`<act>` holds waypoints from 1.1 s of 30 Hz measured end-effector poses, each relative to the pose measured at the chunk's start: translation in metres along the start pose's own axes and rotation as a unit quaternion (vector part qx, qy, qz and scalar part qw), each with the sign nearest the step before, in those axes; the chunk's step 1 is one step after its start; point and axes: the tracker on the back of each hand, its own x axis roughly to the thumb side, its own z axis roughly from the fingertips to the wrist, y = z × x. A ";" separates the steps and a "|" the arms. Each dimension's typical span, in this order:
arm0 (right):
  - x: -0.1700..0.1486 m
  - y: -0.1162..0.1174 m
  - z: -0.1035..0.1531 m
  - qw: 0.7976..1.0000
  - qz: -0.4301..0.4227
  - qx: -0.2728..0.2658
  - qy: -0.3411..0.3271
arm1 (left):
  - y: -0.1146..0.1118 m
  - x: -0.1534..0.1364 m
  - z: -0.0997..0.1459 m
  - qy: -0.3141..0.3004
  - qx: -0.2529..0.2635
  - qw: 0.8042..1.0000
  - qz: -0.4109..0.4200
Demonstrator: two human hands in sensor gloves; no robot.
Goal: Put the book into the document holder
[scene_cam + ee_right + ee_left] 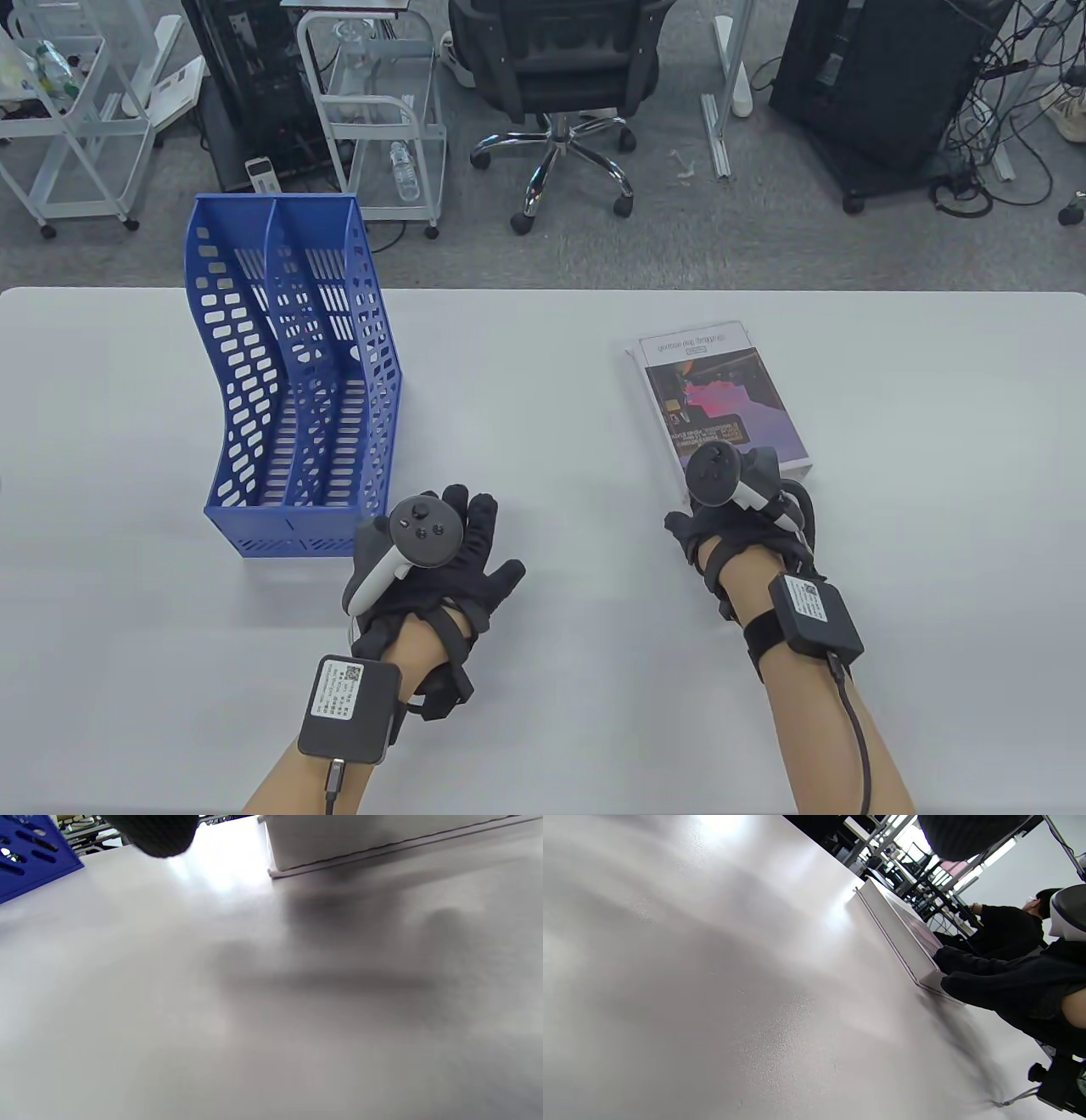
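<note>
The book (721, 395) lies flat on the white table at the right, its purple cover up. It also shows in the left wrist view (899, 929) and the right wrist view (382, 832). My right hand (721, 497) is at its near end. In the left wrist view one finger (956, 957) lies on the cover and another presses the near edge. The blue document holder (297, 382) stands at the left with two open slots. My left hand (475, 522) rests flat on the table, fingers spread, beside the holder's near right corner.
The table's far edge (543, 290) runs behind the holder and the book. An office chair (556, 76) and white carts stand on the floor beyond it. Bare table (526, 407) lies between the holder and the book.
</note>
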 end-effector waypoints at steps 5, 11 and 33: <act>0.015 0.006 0.031 0.999 0.025 0.039 -0.026 | -0.006 0.003 0.000 0.000 -0.010 1.000 -0.016; 0.049 0.016 0.064 0.992 0.089 0.049 -0.074 | -0.015 0.007 -0.002 -0.008 -0.037 0.999 -0.016; 0.010 -0.021 0.063 0.982 -0.025 -0.120 -0.142 | -0.081 0.127 -0.008 -0.142 -0.128 0.970 -0.153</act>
